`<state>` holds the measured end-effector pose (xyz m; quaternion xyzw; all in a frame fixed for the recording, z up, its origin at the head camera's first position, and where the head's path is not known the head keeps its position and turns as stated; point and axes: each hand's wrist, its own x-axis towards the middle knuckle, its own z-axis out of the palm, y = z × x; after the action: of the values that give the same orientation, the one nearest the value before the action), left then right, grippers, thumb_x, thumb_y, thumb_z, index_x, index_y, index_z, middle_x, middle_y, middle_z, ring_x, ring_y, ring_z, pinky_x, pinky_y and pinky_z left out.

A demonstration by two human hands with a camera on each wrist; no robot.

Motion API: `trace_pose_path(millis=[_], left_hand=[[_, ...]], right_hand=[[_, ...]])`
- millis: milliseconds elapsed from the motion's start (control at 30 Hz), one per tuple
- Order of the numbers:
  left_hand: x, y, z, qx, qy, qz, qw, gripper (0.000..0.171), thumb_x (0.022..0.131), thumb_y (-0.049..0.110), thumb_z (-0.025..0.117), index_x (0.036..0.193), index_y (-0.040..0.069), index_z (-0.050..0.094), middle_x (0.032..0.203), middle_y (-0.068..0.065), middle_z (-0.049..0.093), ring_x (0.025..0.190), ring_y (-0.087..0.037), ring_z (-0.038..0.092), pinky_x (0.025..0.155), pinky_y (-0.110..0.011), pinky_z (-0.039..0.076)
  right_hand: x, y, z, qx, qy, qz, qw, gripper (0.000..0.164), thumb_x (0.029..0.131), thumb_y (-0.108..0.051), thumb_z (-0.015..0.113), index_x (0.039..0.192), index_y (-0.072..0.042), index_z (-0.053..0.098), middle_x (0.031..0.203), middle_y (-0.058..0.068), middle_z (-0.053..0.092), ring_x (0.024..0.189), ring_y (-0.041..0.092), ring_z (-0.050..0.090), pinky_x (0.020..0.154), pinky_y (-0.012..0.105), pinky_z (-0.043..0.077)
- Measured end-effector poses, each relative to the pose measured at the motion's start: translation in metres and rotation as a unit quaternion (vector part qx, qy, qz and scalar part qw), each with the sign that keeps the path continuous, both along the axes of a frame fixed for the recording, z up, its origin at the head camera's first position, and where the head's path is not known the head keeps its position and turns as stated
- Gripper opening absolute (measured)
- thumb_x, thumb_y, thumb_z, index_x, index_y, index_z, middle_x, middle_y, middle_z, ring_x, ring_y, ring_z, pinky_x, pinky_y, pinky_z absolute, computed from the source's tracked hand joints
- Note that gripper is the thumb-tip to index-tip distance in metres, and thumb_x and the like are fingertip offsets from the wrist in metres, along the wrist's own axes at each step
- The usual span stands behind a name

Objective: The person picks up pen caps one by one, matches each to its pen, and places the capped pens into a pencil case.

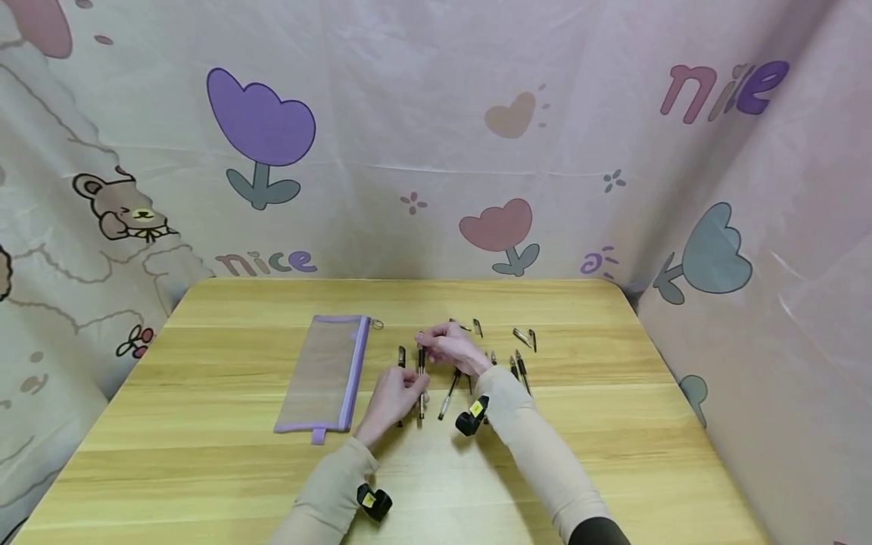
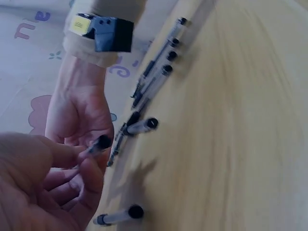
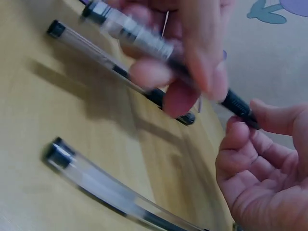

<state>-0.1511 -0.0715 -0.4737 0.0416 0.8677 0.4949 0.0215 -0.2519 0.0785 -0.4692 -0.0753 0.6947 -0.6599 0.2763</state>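
Note:
A clear-barrelled pen (image 1: 421, 363) with a black grip is held upright between both hands. My left hand (image 1: 393, 395) pinches its barrel, which bears a printed label (image 3: 132, 31) in the right wrist view. At the far end my right hand (image 1: 453, 347) pinches the tip, so the point itself is hidden by the fingers. The pen's black end plug (image 2: 102, 142) faces the camera in the left wrist view. Another pen (image 1: 402, 356) lies beside the left hand, partly covered by it. A further pen (image 1: 448, 395) lies below the right hand.
Left of the hands lies a flat mesh zip pouch (image 1: 320, 378) with purple trim and a ring (image 1: 378, 324) at its zip. Several pens (image 1: 522, 371) lie right of the right wrist. Loose pen caps (image 1: 478, 328) are scattered behind them on the wooden table (image 1: 204, 439).

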Motion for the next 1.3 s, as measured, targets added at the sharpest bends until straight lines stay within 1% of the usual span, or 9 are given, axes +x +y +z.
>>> trace_pose_path(millis=[100, 300, 433, 600, 767, 833, 967, 1167, 1300], left_hand=[[0.003, -0.001, -0.005, -0.018, 0.019, -0.008, 0.9996, 0.025, 0.095, 0.015, 0.068, 0.074, 0.002, 0.075, 0.054, -0.003, 0.066, 0.042, -0.004, 0.05, 0.041, -0.019, 0.036], [0.01, -0.001, -0.009, -0.064, 0.055, -0.005, 0.9964, 0.02, 0.091, 0.017, 0.073, 0.075, 0.004, 0.071, 0.051, 0.001, 0.059, 0.043, -0.004, 0.04, 0.043, -0.018, 0.03], [0.016, -0.003, -0.01, -0.108, 0.073, -0.016, 0.9914, 0.017, 0.083, 0.013, 0.078, 0.075, 0.007, 0.064, 0.057, 0.003, 0.058, 0.048, -0.005, 0.041, 0.047, -0.018, 0.033], [0.025, -0.005, -0.01, -0.169, 0.107, -0.031, 0.9793, 0.023, 0.076, 0.011, 0.084, 0.074, 0.007, 0.061, 0.062, 0.003, 0.053, 0.055, -0.008, 0.042, 0.051, -0.019, 0.038], [0.035, -0.006, -0.009, -0.22, 0.15, -0.048, 0.9627, 0.021, 0.073, 0.012, 0.087, 0.078, 0.005, 0.067, 0.067, -0.001, 0.06, 0.059, -0.01, 0.05, 0.053, -0.021, 0.043], [0.038, -0.006, -0.009, -0.236, 0.166, -0.049, 0.9561, 0.02, 0.073, 0.012, 0.086, 0.078, 0.006, 0.068, 0.068, -0.002, 0.062, 0.06, -0.011, 0.052, 0.054, -0.022, 0.044], [0.043, -0.004, -0.01, -0.246, 0.174, -0.043, 0.9526, 0.016, 0.075, 0.01, 0.085, 0.077, 0.006, 0.069, 0.068, -0.003, 0.063, 0.059, -0.013, 0.056, 0.052, -0.022, 0.045], [0.049, -0.001, -0.011, -0.251, 0.17, -0.036, 0.9522, 0.014, 0.08, 0.011, 0.082, 0.077, 0.006, 0.07, 0.068, -0.003, 0.064, 0.059, -0.014, 0.057, 0.052, -0.022, 0.046], [0.05, 0.0, -0.011, -0.239, 0.17, -0.029, 0.9556, 0.017, 0.081, 0.011, 0.081, 0.071, 0.008, 0.068, 0.065, -0.001, 0.061, 0.057, -0.012, 0.054, 0.05, -0.021, 0.043]], right_hand=[[0.001, -0.002, -0.002, 0.002, -0.014, 0.011, 1.0, 0.024, 0.099, -0.014, 0.062, 0.105, 0.009, 0.066, 0.078, -0.001, 0.063, 0.062, 0.01, 0.055, 0.061, 0.021, 0.051], [0.001, 0.0, -0.004, -0.021, -0.029, 0.034, 0.999, 0.024, 0.099, -0.001, 0.056, 0.114, 0.018, 0.06, 0.101, 0.01, 0.067, 0.067, 0.012, 0.058, 0.066, 0.021, 0.055], [0.002, -0.002, -0.005, 0.002, -0.009, 0.03, 1.0, 0.025, 0.099, 0.002, 0.055, 0.116, 0.021, 0.058, 0.089, 0.007, 0.065, 0.066, 0.011, 0.061, 0.068, 0.022, 0.057], [0.003, -0.006, -0.007, 0.051, 0.016, 0.005, 0.999, 0.026, 0.099, 0.005, 0.053, 0.121, 0.018, 0.058, 0.086, 0.006, 0.062, 0.065, 0.011, 0.061, 0.068, 0.021, 0.059], [0.003, -0.009, -0.009, 0.079, 0.034, -0.025, 0.996, 0.034, 0.098, 0.007, 0.054, 0.13, 0.017, 0.054, 0.104, 0.02, 0.067, 0.066, 0.011, 0.063, 0.069, 0.023, 0.06], [0.004, -0.009, -0.008, 0.084, 0.039, -0.032, 0.995, 0.034, 0.097, 0.007, 0.056, 0.129, 0.018, 0.054, 0.109, 0.026, 0.068, 0.066, 0.011, 0.064, 0.07, 0.024, 0.061], [0.006, -0.009, -0.008, 0.099, 0.057, -0.041, 0.993, 0.027, 0.095, 0.006, 0.06, 0.12, 0.016, 0.062, 0.107, 0.029, 0.07, 0.064, 0.011, 0.066, 0.071, 0.026, 0.062], [0.01, -0.009, -0.007, 0.143, 0.08, -0.057, 0.985, 0.017, 0.093, -0.001, 0.068, 0.106, 0.009, 0.071, 0.095, 0.022, 0.075, 0.062, 0.01, 0.068, 0.067, 0.026, 0.062], [0.013, -0.01, -0.007, 0.159, 0.09, -0.067, 0.981, 0.013, 0.091, -0.001, 0.07, 0.1, 0.007, 0.073, 0.089, 0.02, 0.076, 0.062, 0.013, 0.07, 0.065, 0.027, 0.062]])
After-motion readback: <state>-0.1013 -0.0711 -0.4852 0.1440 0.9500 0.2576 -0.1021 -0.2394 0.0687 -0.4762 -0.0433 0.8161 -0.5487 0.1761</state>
